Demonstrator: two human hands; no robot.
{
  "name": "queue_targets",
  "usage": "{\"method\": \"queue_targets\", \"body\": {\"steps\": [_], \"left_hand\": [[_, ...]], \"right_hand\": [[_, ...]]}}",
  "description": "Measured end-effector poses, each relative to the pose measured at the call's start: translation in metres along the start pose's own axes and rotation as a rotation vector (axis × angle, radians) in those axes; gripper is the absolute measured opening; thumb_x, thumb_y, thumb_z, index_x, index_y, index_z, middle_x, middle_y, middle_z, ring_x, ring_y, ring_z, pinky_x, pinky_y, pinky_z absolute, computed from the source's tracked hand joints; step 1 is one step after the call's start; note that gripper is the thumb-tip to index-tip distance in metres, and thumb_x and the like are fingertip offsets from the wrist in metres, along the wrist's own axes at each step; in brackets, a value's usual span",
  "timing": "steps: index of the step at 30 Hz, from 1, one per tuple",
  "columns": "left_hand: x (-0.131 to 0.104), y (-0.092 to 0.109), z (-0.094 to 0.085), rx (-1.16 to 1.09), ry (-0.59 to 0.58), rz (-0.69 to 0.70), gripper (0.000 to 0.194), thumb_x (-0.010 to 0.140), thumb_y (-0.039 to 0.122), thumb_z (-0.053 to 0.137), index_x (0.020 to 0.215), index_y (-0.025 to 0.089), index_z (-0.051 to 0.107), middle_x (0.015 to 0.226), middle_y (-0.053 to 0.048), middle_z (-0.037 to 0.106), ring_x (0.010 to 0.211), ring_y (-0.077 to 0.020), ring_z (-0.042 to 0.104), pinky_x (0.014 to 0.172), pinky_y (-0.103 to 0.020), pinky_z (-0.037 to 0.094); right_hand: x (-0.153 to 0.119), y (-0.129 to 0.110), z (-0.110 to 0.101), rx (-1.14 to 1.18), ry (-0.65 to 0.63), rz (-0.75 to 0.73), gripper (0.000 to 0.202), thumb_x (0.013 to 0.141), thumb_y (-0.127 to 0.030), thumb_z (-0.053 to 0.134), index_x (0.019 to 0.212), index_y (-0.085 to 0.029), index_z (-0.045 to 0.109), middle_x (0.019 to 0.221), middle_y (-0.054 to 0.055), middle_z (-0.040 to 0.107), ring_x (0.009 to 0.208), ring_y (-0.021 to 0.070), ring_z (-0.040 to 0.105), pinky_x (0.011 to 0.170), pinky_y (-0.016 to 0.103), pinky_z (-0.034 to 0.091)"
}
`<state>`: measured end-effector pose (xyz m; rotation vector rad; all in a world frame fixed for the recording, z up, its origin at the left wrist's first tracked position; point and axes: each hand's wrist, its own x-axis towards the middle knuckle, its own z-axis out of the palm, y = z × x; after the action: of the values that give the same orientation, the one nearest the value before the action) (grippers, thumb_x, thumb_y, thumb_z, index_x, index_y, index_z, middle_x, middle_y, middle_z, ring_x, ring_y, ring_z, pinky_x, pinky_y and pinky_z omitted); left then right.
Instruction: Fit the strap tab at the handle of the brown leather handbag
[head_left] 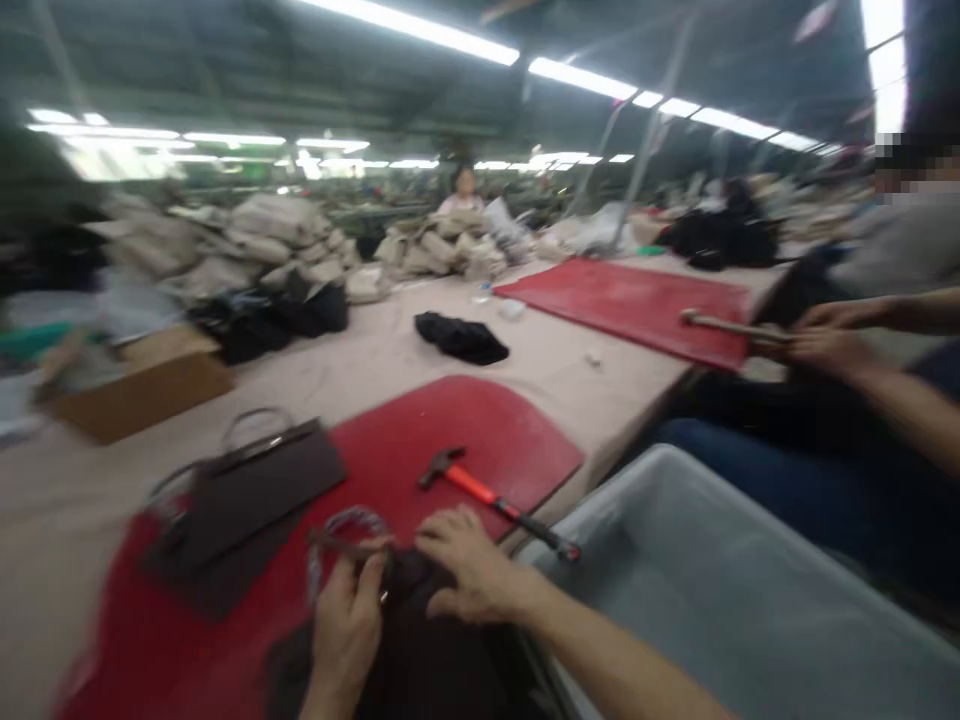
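Dark bag [450,670], one: lower middle of the frame, under the wearer's two hands, over the near part of a red mat [457,415]; loop handle [367,515] at its top edge, detail blurred.

Left hand [345,615], one: thumb and fingers pinched on the bag's top edge, by the foot of the handle; a small shiny piece shows beside them.

Right hand [474,568], one: fingers spread and extended, laid over the bag's top, clenched on nothing; how hard they press, cannot tell.

Step in hand, as judged: positioning and steadying the bag's top edge where the handle meets it. Next move, as judged: calls for the left pinch to keep that part aligned while the right palm keeps the bag flat.

Hammer [480,490], one: orange and black shaft, centre right of the hands, head on the mat, grip end toward the grey bin [664,465]; unheld.

Second bag [262,490], one: dark, handled, lying left of the hands, on the mat.

Black cloth [461,338], one: on the bench [382,340], centre.

Co-worker's hands [832,335], one pair: right edge, gripping a wooden-looking stick [727,325] over another red mat [615,300].
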<state>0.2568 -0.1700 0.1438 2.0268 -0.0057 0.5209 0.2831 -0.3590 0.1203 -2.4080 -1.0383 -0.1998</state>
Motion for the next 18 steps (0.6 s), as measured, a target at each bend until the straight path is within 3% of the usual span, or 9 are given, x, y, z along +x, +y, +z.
{"method": "queue_targets", "body": {"steps": [2, 4, 7, 11, 14, 18], "left_hand": [[-0.001, -0.005, -0.039, -0.015, 0.108, -0.101, 0.041, 0.085, 0.056, 0.051, 0.094, 0.02, 0.069, 0.091, -0.009, 0.074, 0.089, -0.0269, 0.071, 0.082, -0.04, 0.059], [0.001, -0.012, -0.079, 0.031, 0.214, -0.146, 0.041, 0.083, 0.053, 0.053, 0.095, 0.017, 0.068, 0.092, -0.009, 0.074, 0.088, -0.0249, 0.07, 0.082, -0.036, 0.056], [0.001, -0.032, -0.144, 0.396, 0.317, -0.222, 0.035, 0.08, 0.05, 0.055, 0.088, 0.018, 0.067, 0.086, -0.007, 0.073, 0.082, -0.0241, 0.067, 0.075, -0.032, 0.051], [-0.003, -0.074, -0.213, 0.904, 0.268, -0.439, 0.031, 0.084, 0.044, 0.046, 0.081, 0.019, 0.064, 0.08, -0.011, 0.07, 0.08, -0.0298, 0.065, 0.067, -0.035, 0.044], [-0.005, -0.093, -0.233, 1.061, 0.259, -0.532, 0.032, 0.088, 0.044, 0.046, 0.087, 0.018, 0.065, 0.087, -0.014, 0.071, 0.086, -0.0329, 0.065, 0.07, -0.037, 0.044], [-0.011, -0.087, -0.225, 1.073, 0.249, -0.461, 0.032, 0.093, 0.036, 0.043, 0.095, 0.016, 0.068, 0.098, -0.015, 0.07, 0.095, -0.0314, 0.065, 0.082, -0.039, 0.047]], "right_hand": [[0.008, 0.01, 0.006, 0.08, -0.018, -0.029, 0.071, 0.078, -0.044, 0.077, 0.14, -0.019, 0.051, 0.143, 0.012, 0.048, 0.132, 0.0331, 0.038, 0.116, 0.059, 0.023], [0.017, 0.018, 0.013, 0.062, -0.011, -0.028, 0.067, 0.081, -0.038, 0.076, 0.14, -0.019, 0.051, 0.146, 0.012, 0.046, 0.134, 0.0319, 0.035, 0.117, 0.057, 0.02], [0.018, 0.017, 0.016, 0.017, -0.017, -0.034, 0.064, 0.081, -0.035, 0.075, 0.139, -0.018, 0.053, 0.146, 0.012, 0.046, 0.134, 0.0316, 0.035, 0.117, 0.054, 0.022], [0.015, 0.011, 0.015, -0.021, 0.019, -0.034, 0.061, 0.082, -0.036, 0.074, 0.137, -0.017, 0.054, 0.143, 0.013, 0.048, 0.132, 0.0324, 0.038, 0.115, 0.055, 0.026], [0.016, 0.016, 0.019, -0.037, 0.041, -0.067, 0.062, 0.083, -0.039, 0.073, 0.138, -0.016, 0.054, 0.143, 0.014, 0.047, 0.132, 0.0332, 0.038, 0.113, 0.057, 0.028], [0.02, 0.025, 0.026, -0.057, 0.065, -0.131, 0.061, 0.085, -0.043, 0.07, 0.137, -0.016, 0.053, 0.141, 0.016, 0.048, 0.128, 0.0344, 0.041, 0.108, 0.056, 0.033]]}}
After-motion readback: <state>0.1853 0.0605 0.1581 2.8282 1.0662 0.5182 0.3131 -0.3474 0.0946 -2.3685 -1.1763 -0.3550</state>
